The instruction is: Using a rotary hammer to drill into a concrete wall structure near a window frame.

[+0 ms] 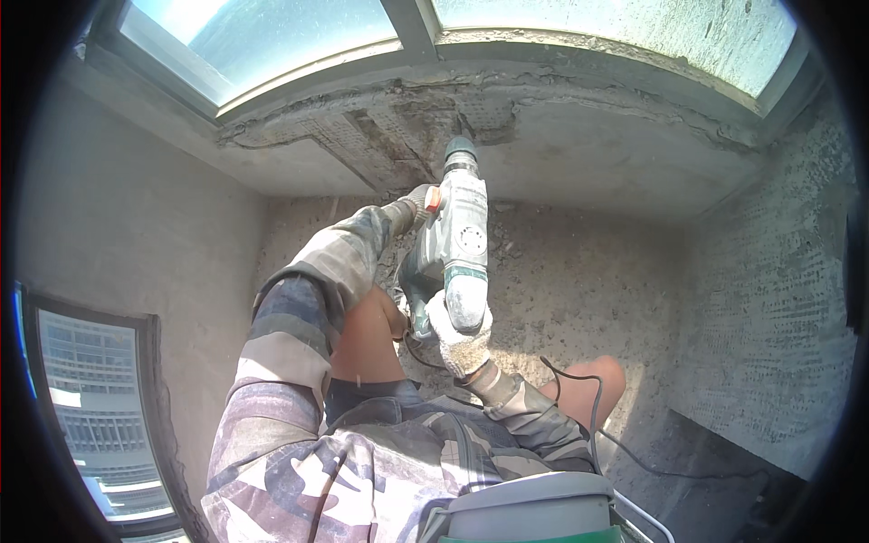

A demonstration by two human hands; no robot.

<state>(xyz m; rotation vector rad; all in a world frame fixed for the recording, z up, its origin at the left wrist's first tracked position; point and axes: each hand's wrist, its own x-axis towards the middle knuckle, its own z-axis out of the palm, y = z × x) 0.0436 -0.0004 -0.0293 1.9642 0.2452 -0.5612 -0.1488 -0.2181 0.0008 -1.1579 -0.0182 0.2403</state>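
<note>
A dusty grey-green rotary hammer (466, 217) points away from me, its nose against the chipped wall (398, 127) below the window. Whether its bit is sunk into the plaster I cannot tell. Near the front of the tool, my left hand (416, 201), in a knit glove, is closed at its left side by an orange part; what it grips there is mostly hidden. At the back end, my right hand (460, 339), in a pale, dusty glove, wraps round the rear handle. Camouflage sleeves cover both arms.
A framed window (416, 36) spans the wall top, and another window (100, 407) stands at left. Rubble and dust lie on the floor (561, 271). A black cord (593, 421) trails right past my bare knee (593, 385). Rough wall (769, 299) rises at right.
</note>
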